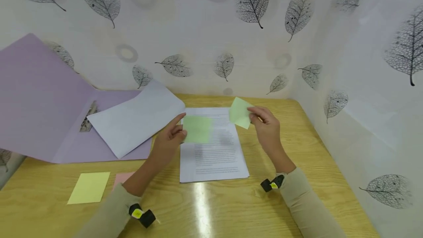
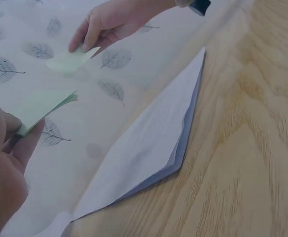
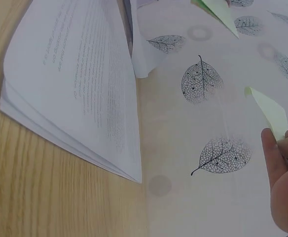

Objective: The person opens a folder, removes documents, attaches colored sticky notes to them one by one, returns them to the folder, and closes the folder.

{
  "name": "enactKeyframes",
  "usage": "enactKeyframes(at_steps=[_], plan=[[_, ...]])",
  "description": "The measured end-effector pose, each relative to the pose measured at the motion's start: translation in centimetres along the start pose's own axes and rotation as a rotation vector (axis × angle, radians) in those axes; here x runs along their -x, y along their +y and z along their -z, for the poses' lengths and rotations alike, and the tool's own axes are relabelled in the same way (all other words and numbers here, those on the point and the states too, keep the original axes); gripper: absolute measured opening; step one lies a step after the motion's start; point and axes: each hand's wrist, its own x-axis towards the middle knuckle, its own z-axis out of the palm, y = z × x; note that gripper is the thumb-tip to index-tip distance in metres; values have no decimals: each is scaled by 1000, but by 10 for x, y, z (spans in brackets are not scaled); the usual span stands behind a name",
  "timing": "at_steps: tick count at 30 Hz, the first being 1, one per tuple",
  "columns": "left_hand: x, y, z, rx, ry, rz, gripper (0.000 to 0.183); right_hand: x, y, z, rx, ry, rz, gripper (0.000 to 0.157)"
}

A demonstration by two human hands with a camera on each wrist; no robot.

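My left hand pinches a pad of pale green sticky notes between thumb and fingers; in the left wrist view the pad shows several layers at its edge. A single green sticky note is pinched by its edge in my right hand, off to the right of the pad. The right wrist view has this note with a slightly curled tip. Below both hands lies a stack of printed sheets on the table, partly covered by the pad in the head view.
An open purple folder with a metal clip lies at the left, a white sheet curling over it. Near the front left are a yellow sticky pad and a pink one, partly behind my left arm. Leaf-patterned cloth borders the wooden table.
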Motion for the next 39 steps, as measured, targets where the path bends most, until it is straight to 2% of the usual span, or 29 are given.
enactKeyframes(at_steps=[3,7,11,15,17,20,24,26,28,32,35,39], plan=[[17,7,24,-83,45,32,55,-1,-1,0,-10,-2,-3,22],[48,13,61,-174,127,48,57,-1,-1,0,-27,-3,-11,22],[79,17,100,-294,260,69,56,-1,0,-2,-47,-13,-18,23],[108,16,142,-363,406,145,52,-1,2,-3,-51,-14,-14,22],[122,13,162,-379,463,186,52,-1,2,-4,-53,-14,-13,22],[141,4,186,-455,528,282,52,0,2,-5,-61,-21,-16,22],[162,-9,209,-571,597,424,53,0,0,-5,-53,-28,-31,22],[170,-17,220,-585,621,445,53,0,-1,-3,-44,-27,-40,23],[177,-26,229,-549,651,425,52,-1,-2,-2,-41,-21,-49,23],[190,-47,248,-418,701,307,51,-1,-2,-1,-45,-26,-55,23],[198,-59,259,-394,717,292,52,-1,-1,-2,-54,-29,-50,23],[202,-67,263,-524,706,442,50,-1,0,-3,-65,-26,-48,22]])
